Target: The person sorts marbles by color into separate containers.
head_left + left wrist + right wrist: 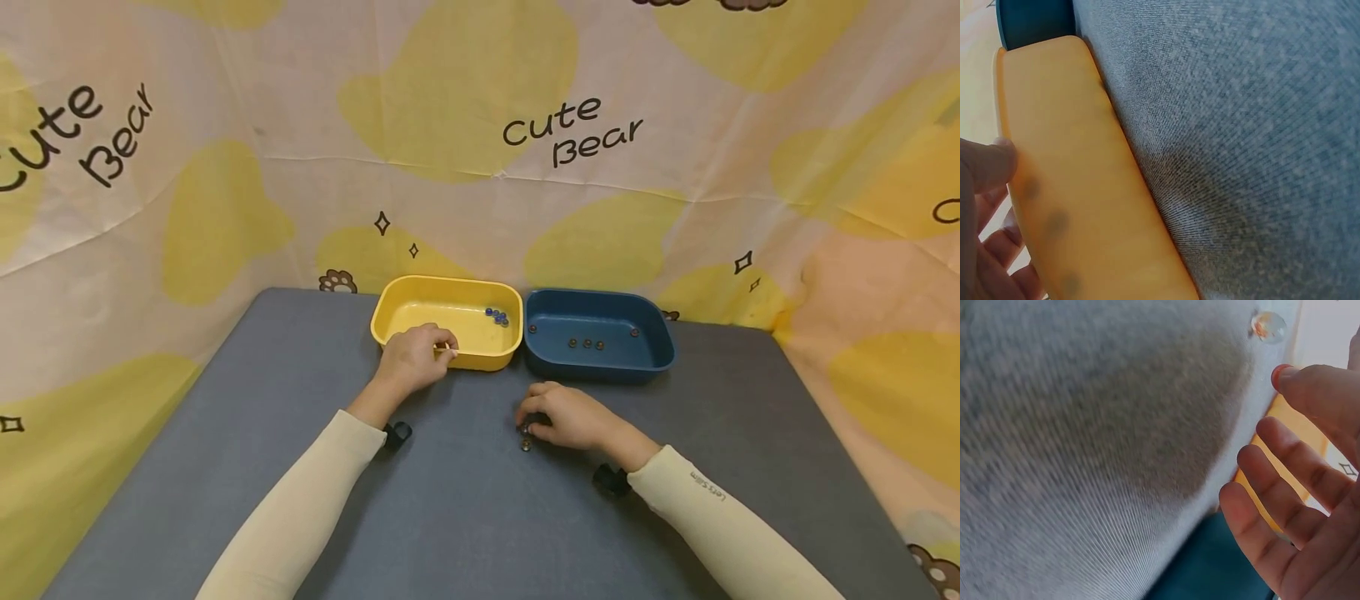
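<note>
My left hand (417,357) grips the near rim of a yellow plastic tub (484,362). In the left wrist view, its thumb (994,164) lies on the rim and the other fingers are inside the wall. My right hand (570,414) hovers low over the table in front of the tubs, fingers loosely bent and apart, with nothing held between them in the right wrist view. A clear glass marble with an orange-brown core (1269,327) lies just beyond its fingertips. From the head, that marble (526,446) shows right below the hand.
Several blue marbles (497,317) lie in the yellow tub's right end. A dark blue tub (600,372) stands against its right side, with several brownish marbles (587,343) inside. Both stand on a grey cloth-covered table (457,517), before a patterned curtain (465,108).
</note>
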Motion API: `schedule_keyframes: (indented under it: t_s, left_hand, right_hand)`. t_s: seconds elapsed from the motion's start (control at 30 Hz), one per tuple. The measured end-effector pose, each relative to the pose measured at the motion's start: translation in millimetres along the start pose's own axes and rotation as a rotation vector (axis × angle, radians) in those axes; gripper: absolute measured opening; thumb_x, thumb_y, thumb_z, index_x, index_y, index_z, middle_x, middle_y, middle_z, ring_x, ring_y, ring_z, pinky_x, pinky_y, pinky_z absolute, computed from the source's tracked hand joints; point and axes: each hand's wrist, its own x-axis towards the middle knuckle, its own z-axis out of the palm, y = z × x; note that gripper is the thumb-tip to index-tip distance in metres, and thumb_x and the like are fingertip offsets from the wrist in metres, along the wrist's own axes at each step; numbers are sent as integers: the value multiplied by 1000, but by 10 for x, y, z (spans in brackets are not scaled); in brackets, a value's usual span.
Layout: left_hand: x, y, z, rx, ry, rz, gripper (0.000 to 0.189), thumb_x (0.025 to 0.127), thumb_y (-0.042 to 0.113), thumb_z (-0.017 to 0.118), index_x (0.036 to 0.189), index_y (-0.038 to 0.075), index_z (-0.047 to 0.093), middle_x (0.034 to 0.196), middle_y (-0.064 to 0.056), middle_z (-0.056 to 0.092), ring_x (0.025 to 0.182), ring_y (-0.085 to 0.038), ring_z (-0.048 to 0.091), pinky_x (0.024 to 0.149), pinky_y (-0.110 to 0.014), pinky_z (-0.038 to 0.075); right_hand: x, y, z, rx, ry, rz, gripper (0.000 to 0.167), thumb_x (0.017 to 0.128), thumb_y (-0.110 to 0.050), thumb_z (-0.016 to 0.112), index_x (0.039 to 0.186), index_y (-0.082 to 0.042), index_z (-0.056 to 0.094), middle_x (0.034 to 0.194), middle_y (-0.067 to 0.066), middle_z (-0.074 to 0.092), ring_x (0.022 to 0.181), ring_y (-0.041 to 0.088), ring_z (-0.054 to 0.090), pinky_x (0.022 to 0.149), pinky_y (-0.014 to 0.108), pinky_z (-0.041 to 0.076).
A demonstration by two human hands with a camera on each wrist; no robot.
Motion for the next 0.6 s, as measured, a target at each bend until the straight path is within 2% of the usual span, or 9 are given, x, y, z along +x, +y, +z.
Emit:
schedule_keyframes:
  t_s: [0.17,0.3,0.6]
  left_hand:
    - [-18,-16,2,1,46,36,11,88,31,66,94,24,73,85,3,64,75,-15,61,68,-35,49]
    - [-41,-36,-3,-17,68,35,10,87,33,67,90,25,73,85,4,64,74,-14,61,67,-34,49]
    - [-46,-47,-35,-49,46,8,13,87,36,66,89,26,73,92,4,68,80,-14,63,71,-34,51]
  right_hand:
    - [-6,4,-67,13,12,10,13,87,-20,70,99,-22,73,97,-9,62,94,9,57,85,32,51]
    - [-8,22,-129,13,30,24,13,88,-22,69,100,-22,73,98,-9,62,93,9,57,82,32,51]
    - [3,79,-385,-3,110,98,14,88,-23,69,101,-20,73,97,-6,62,85,16,58,69,27,48]
